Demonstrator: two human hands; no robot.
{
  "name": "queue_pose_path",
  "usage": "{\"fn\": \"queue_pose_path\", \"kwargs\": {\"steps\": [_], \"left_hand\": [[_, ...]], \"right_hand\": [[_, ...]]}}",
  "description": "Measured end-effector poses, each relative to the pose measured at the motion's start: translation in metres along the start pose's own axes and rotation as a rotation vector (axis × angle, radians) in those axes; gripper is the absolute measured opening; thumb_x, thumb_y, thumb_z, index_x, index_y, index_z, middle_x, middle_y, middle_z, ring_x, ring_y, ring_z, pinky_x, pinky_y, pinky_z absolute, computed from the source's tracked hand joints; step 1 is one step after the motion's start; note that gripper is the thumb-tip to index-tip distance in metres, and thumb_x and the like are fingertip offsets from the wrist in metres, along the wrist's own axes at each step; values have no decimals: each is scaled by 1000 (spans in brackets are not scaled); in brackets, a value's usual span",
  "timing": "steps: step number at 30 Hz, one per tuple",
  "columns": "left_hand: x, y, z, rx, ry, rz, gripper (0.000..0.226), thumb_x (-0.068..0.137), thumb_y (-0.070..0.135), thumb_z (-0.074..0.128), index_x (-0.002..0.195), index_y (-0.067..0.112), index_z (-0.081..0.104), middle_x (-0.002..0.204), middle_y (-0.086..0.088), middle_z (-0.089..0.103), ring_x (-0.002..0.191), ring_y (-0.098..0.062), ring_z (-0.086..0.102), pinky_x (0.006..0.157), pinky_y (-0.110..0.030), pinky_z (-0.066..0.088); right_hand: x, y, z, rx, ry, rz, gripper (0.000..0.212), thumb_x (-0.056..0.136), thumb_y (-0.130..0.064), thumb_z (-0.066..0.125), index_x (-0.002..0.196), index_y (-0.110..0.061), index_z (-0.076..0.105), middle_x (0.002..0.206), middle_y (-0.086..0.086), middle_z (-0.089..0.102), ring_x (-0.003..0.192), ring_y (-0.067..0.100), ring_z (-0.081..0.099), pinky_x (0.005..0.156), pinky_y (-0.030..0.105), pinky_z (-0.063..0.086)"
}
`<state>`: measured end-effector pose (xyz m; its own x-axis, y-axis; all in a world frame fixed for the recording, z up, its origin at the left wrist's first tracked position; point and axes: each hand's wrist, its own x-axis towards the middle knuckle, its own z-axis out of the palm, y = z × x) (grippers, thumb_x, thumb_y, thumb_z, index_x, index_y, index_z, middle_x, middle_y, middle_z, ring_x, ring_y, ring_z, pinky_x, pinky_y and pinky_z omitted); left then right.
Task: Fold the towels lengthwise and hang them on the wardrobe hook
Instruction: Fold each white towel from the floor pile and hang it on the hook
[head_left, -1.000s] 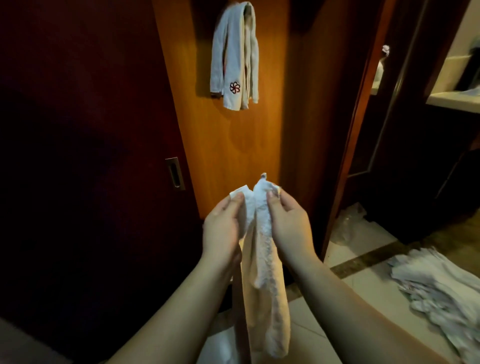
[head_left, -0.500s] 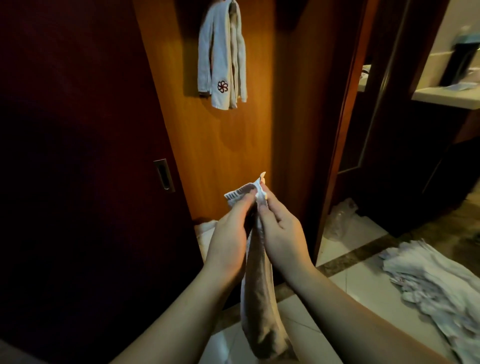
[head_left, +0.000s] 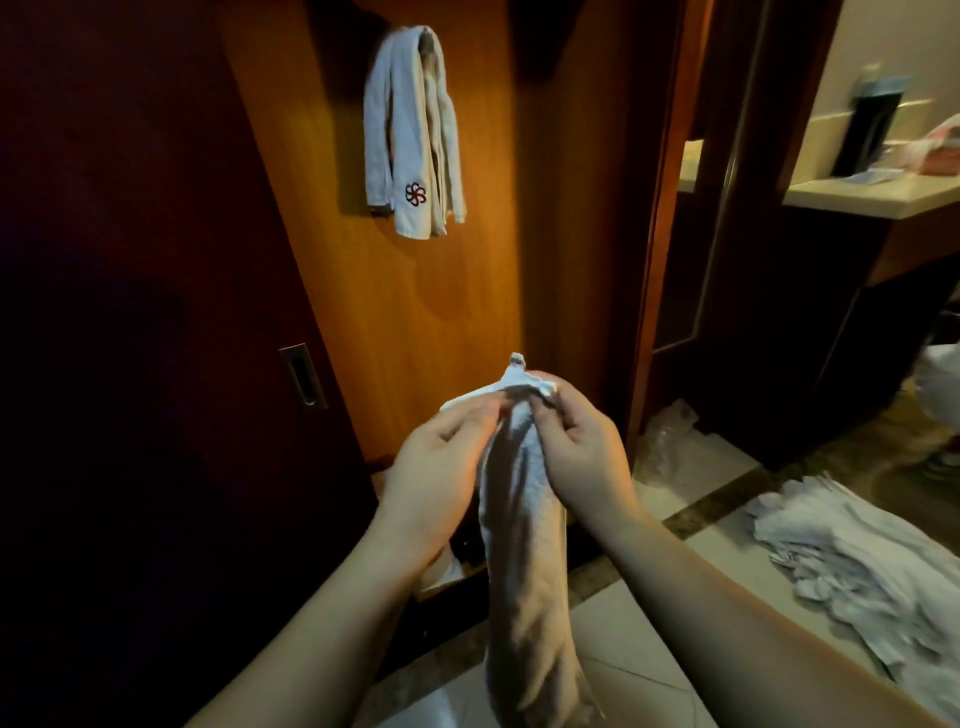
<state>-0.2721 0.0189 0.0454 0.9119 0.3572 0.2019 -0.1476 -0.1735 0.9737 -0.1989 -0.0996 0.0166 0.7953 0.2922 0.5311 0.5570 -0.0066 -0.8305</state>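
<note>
Both hands, left (head_left: 441, 467) and right (head_left: 582, 447), pinched the towel's (head_left: 524, 545) top corners together, probably squaring the lengthwise fold before hanging it.

Towel (head_left: 524, 545) rough terry cloth; wardrobe (head_left: 415, 312) seemingly polished wood.

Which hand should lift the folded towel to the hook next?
Left, probably. Both hands, left hand and right hand, pinch the towel top; the hung towels are up-left, nearer the left.
</note>
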Motion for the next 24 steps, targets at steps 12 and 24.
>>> {"fn": "queue_pose_path", "kwargs": {"steps": [12,24], "left_hand": [[46,-43,-69,1214,-332,211,21,95,45,60,78,33,54,83,20,47,111,-13,41,96,-34,21],[72,15,-89,1250,-271,550,13,97,33,60,86,26,59,76,18,44,87,-16,48,78,-35,28]], "right_hand": [[32,19,-42,-81,7,-1,23,104,-30,47,90,-36,64,79,-18,68,70,-2,62,59,11,43],[55,37,-105,-396,-179,-26,26,89,-51,52,84,-34,70,85,-18,70,76,1,65,62,23,48]]}}
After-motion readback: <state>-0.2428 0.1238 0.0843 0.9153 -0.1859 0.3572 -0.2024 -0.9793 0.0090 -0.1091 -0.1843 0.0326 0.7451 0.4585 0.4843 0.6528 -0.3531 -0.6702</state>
